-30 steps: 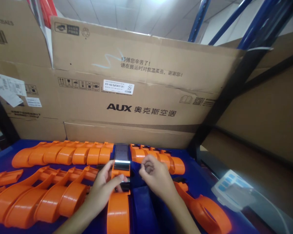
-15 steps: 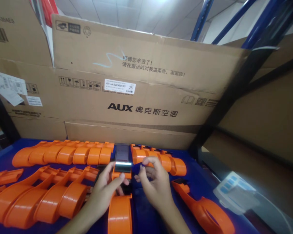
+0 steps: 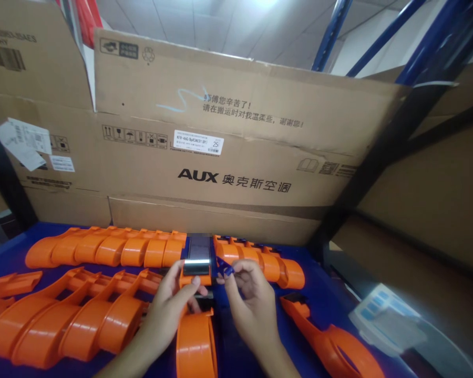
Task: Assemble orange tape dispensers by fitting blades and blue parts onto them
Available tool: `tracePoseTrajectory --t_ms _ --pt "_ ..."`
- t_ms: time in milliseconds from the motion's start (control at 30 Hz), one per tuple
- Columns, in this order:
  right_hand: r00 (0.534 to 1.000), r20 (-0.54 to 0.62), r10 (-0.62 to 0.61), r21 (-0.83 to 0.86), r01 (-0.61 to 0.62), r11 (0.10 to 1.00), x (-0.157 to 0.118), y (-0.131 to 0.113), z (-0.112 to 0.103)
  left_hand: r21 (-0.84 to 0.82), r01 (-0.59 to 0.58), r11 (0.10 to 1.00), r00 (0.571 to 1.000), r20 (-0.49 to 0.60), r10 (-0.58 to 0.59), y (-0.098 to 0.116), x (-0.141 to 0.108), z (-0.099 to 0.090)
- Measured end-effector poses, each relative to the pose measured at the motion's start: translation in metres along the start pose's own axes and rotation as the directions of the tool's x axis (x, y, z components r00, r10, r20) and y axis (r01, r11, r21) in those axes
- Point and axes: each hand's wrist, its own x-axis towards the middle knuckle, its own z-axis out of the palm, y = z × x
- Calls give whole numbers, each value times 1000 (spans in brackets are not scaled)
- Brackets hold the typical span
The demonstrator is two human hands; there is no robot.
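My left hand (image 3: 166, 310) is closed round an orange tape dispenser (image 3: 196, 344), with the thumb and fingers near its upper end. A black part with a shiny serrated metal blade (image 3: 197, 265) sits across that end. The dispenser's rounded orange body points down toward me. Just to the right, my right hand (image 3: 256, 299) pinches a small dark blue plastic piece (image 3: 225, 268) between thumb and index finger. This piece is close beside the blade, and I cannot tell whether they touch. Beyond the blade lies a dark rectangular item (image 3: 199, 245).
Orange dispenser bodies stand in a back row at left (image 3: 112, 252), a front row at left (image 3: 79, 325) and a group at right (image 3: 270, 265). One dispenser (image 3: 331, 341) lies at front right, near a clear plastic box (image 3: 390, 317). A cardboard wall (image 3: 240, 205) closes the back.
The blue piece now shows more clearly at my right fingertips, tilted beside the blade. My left hand keeps its grip. The whole view has shifted slightly.
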Motion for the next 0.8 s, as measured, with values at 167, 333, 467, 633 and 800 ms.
tracePoseTrajectory --t_ms 167,333,467,633,800 --pt "984 103 -147 -169 163 972 0 0 -3 53 -28 998 999 40 26 -2 -1 -1" --pt "943 249 -220 -232 278 932 1 -6 -5 74 -18 997 1000 25 16 -4 -1 -3" --pt "914 332 -232 -248 321 914 3 -8 -7 93 -17 996 1000 12 16 -3 1 -4" --pt "888 406 -215 -266 340 902 5 -5 -10 61 -16 998 1000 16 15 -2 -1 -4" --pt "880 416 -228 -274 360 892 4 -5 -13 70 -6 998 1000 9 5 -2 -1 -4"
